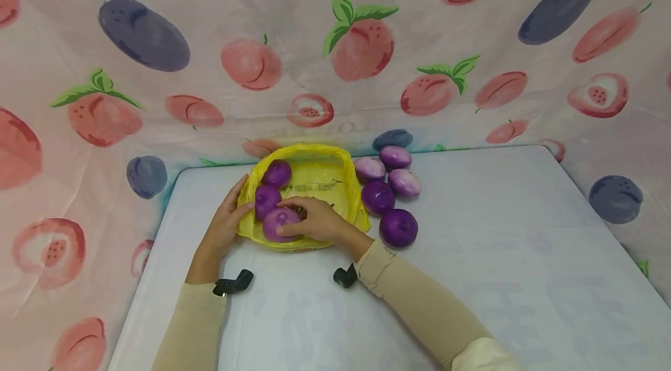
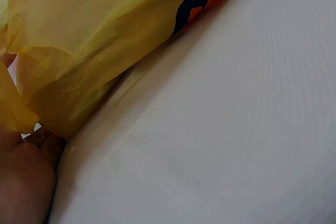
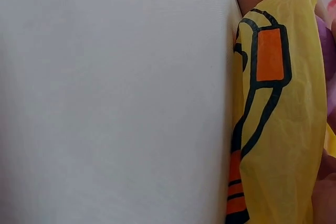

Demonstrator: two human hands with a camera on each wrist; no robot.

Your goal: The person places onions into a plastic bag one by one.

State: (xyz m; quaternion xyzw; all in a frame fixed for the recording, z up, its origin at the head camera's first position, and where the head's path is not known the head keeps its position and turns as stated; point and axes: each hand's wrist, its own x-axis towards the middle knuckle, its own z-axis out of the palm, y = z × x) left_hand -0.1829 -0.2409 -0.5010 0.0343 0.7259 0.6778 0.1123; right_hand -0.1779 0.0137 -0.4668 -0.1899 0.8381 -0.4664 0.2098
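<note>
A yellow plastic bag (image 1: 314,182) lies open on the white table (image 1: 498,254), near the far edge, at about 11 o'clock from the middle of the table. Three purple onions are in it: one at the back (image 1: 276,173), one in the middle (image 1: 267,200), and the front onion (image 1: 279,223). The right hand (image 1: 314,219) reaches in from 5 o'clock and its fingers curl over the front onion, so it is holding that one. The left hand (image 1: 226,222) is at the bag's 9 o'clock side and pinches the thin yellow rim there. The two hands are near each other but not touching. Five more onions (image 1: 390,187) sit in a bunch on the table, just beside the bag at its 3 o'clock side. The onions look round, hard and smooth, so I think one could roll away or slip if it is held loosely. Wrapping the fingers around the fat middle looks safest. The bag looks very thin, soft and floppy, with an orange and black print (image 3: 270,56) on it. It probably weighs almost nothing, yet it will sag and could tear once it is full. The loop handles at the top look like the best place to grab it.
</note>
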